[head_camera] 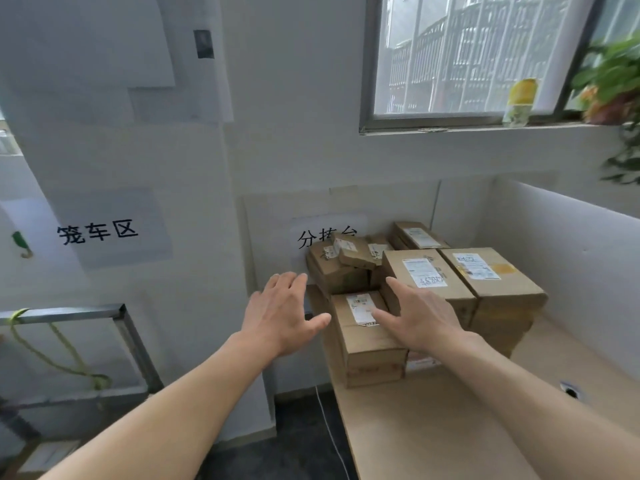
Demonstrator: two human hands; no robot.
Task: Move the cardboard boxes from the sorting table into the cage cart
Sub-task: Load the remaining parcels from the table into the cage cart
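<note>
Left hand [284, 313] and right hand [424, 322] flank the front box [369, 344].

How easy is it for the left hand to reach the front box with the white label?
Probably yes, easily. The left hand is open just beside the front box, and nothing lies between them. The box's left side sits at the edge of the sorting table, with no other box against it.

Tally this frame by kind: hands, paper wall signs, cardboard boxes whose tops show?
Bare hands, left hand and right hand: 2
White paper wall signs: 2
Brown cardboard boxes, tops showing: at least 7
Total: at least 11
</note>
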